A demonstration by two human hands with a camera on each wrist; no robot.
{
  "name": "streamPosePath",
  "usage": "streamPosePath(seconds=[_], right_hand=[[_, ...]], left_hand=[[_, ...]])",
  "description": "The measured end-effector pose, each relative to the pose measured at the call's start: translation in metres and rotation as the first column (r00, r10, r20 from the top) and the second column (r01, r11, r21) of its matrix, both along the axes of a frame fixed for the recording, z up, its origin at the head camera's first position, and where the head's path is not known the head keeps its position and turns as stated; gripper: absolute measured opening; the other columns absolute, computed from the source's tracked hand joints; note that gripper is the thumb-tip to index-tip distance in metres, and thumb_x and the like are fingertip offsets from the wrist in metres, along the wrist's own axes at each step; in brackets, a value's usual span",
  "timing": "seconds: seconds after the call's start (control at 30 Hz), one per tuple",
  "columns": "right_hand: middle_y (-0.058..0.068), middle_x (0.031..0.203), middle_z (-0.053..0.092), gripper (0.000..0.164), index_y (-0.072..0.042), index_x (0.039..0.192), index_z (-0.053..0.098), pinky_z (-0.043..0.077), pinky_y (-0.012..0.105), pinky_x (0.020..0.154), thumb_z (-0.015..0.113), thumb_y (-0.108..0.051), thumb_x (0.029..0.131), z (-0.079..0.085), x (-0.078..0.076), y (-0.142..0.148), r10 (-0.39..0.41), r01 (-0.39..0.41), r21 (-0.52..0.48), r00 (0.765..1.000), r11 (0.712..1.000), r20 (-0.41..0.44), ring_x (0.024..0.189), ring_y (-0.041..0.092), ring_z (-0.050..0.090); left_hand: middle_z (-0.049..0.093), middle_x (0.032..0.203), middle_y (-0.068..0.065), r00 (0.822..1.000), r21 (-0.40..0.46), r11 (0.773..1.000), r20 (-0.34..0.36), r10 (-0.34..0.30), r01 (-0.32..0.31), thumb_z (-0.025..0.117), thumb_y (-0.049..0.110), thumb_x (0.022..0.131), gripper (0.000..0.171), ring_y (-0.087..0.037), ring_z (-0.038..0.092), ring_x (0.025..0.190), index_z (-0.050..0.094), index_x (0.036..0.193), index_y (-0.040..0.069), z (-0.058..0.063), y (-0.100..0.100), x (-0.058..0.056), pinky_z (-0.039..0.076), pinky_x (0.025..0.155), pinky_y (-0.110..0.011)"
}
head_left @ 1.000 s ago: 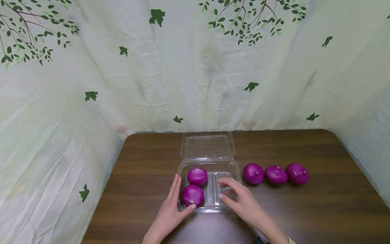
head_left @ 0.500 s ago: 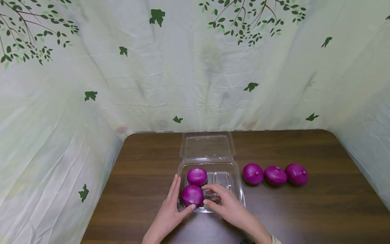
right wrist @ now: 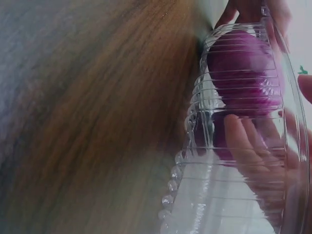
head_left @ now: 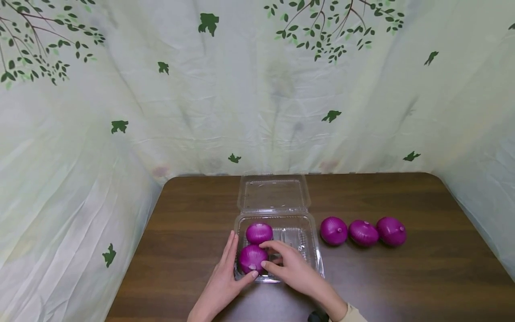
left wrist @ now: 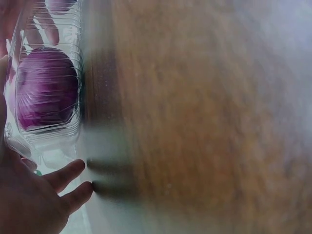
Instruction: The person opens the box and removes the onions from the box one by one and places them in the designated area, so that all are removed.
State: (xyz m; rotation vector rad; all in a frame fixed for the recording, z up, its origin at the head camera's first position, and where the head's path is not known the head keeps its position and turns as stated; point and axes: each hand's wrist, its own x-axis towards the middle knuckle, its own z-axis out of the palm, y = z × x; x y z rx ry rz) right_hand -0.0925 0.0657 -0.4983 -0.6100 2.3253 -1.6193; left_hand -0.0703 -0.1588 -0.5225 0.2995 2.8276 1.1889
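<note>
A clear plastic clamshell container [head_left: 315, 243] stands on the table with its lid [head_left: 275, 192] folded back. Two purple onions lie in its left half, a rear onion [head_left: 259, 233] and a front onion [head_left: 252, 259]. My left hand [head_left: 225, 277] lies along the container's left side, fingers straight, thumb at the front rim beside the front onion; in the left wrist view two fingertips reach down to the tabletop. Over the container, my right hand [head_left: 291, 268] holds the front onion's right side between curved fingers and thumb. Through the plastic, the right wrist view shows its fingers [right wrist: 243, 141] beside an onion.
To the container's right, three more purple onions sit in a row: a near one [head_left: 334, 231], a middle one [head_left: 364, 233] and a far one [head_left: 391, 231]. Below them spreads the brown wooden table [head_left: 402, 281]. A pale leaf-patterned cloth [head_left: 257, 112] hangs behind the table and along both sides.
My right hand has moved left across the container, from its right half to the front onion. The left hand has stayed in place. The three onions outside have not moved.
</note>
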Motion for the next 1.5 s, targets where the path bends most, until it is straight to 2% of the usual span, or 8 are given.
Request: streamPosePath(seconds=[0.27,0.5,0.63,0.83,1.07,1.2,1.5], right_hand=[[0.002,0.115,0.063,0.044,-0.015,0.132,0.06,0.054,0.024,0.074,0.071,-0.028,0.091,-0.006,-0.003,-0.004,-0.028,0.027,0.066,1.0,0.997,0.013,0.092,0.014,0.066],[0.006,0.125,0.064,0.04,-0.017,0.126,0.055,0.052,0.037,0.091,0.071,-0.028,0.091,-0.006,-0.004,-0.008,0.002,-0.003,0.006,0.996,1.0,0.092,0.112,0.023,0.062],[0.007,0.125,0.063,0.04,-0.016,0.123,0.055,0.05,0.042,0.094,0.075,-0.024,0.088,-0.008,-0.004,-0.01,-0.003,0.007,-0.033,0.993,0.999,0.121,0.112,0.027,0.062],[0.007,0.126,0.061,0.048,-0.015,0.124,0.056,0.053,0.037,0.088,0.08,-0.019,0.083,-0.009,-0.004,-0.011,-0.01,0.013,-0.032,0.994,0.999,0.107,0.108,0.025,0.064],[0.001,0.115,0.064,0.05,-0.019,0.128,0.059,0.054,0.027,0.077,0.08,-0.024,0.083,-0.01,-0.004,-0.011,-0.014,0.012,0.038,0.998,0.999,0.059,0.097,0.013,0.065],[0.003,0.112,0.064,0.05,-0.02,0.129,0.06,0.054,0.026,0.073,0.079,-0.025,0.084,-0.008,-0.003,-0.011,-0.025,0.023,0.062,0.999,0.998,0.039,0.092,0.012,0.064],[0.005,0.111,0.062,0.047,-0.019,0.128,0.06,0.055,0.024,0.071,0.078,-0.021,0.084,-0.008,-0.001,-0.008,-0.057,0.058,-0.007,0.995,0.998,0.083,0.088,0.017,0.065]], left_hand=[[0.004,0.165,0.001,1.0,0.002,1.0,-0.017,-0.001,0.001,0.069,0.062,0.082,0.106,-0.034,0.027,0.143,0.01,0.16,0.021,0.0,0.0,0.001,0.033,0.103,-0.065],[0.003,0.165,0.004,1.0,0.007,1.0,-0.008,-0.004,0.004,0.067,0.065,0.082,0.106,-0.033,0.028,0.142,0.01,0.16,0.022,-0.001,0.0,0.001,0.035,0.102,-0.064],[0.002,0.165,0.005,1.0,0.004,1.0,0.005,-0.006,0.006,0.067,0.066,0.081,0.106,-0.034,0.03,0.141,0.009,0.16,0.025,-0.001,0.0,0.001,0.035,0.1,-0.067],[0.002,0.165,0.005,1.0,-0.005,1.0,0.013,-0.004,0.004,0.067,0.067,0.081,0.107,-0.037,0.033,0.14,0.009,0.16,0.026,-0.001,0.001,0.001,0.035,0.098,-0.069],[0.004,0.165,0.002,1.0,0.013,1.0,-0.002,-0.008,0.008,0.068,0.064,0.081,0.106,-0.036,0.032,0.14,0.011,0.16,0.023,-0.001,0.0,0.001,0.035,0.099,-0.068],[0.005,0.165,0.002,1.0,0.028,0.999,-0.019,-0.015,0.016,0.07,0.061,0.082,0.105,-0.035,0.03,0.141,0.011,0.16,0.022,-0.002,0.0,0.001,0.034,0.101,-0.066],[0.005,0.165,0.002,1.0,0.036,0.999,-0.024,-0.018,0.018,0.071,0.059,0.082,0.105,-0.033,0.029,0.142,0.012,0.16,0.02,-0.002,-0.001,0.0,0.034,0.103,-0.065]])
